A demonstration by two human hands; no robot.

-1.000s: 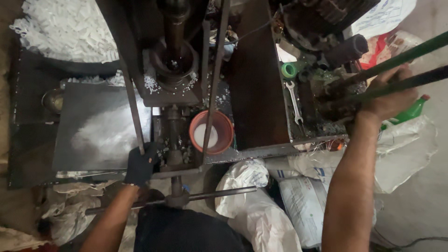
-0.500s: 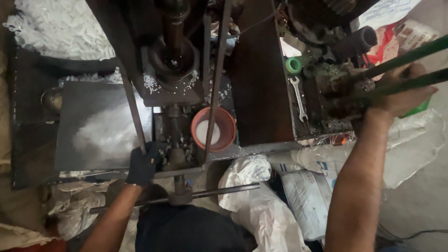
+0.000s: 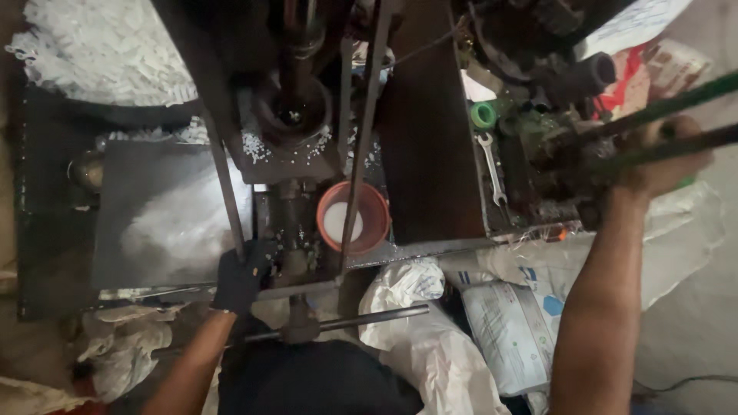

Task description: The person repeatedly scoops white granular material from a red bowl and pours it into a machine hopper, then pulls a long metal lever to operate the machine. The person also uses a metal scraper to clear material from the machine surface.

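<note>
The left hand (image 3: 240, 278), in a dark glove, is closed on the near edge of the dark metal press machine (image 3: 296, 127), just left of the round orange plastic bowl (image 3: 354, 218) holding something white. Out at the right, the bare right hand (image 3: 663, 157) is wrapped around the long dark metal lever (image 3: 653, 150), beside a silver spanner (image 3: 492, 167).

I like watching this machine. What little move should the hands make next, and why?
Probably the right hand should pull the long lever bars it grips. The gloved left hand already rests at the front of the press, beside the orange bowl of white powder, so the lever stroke seems next.
</note>
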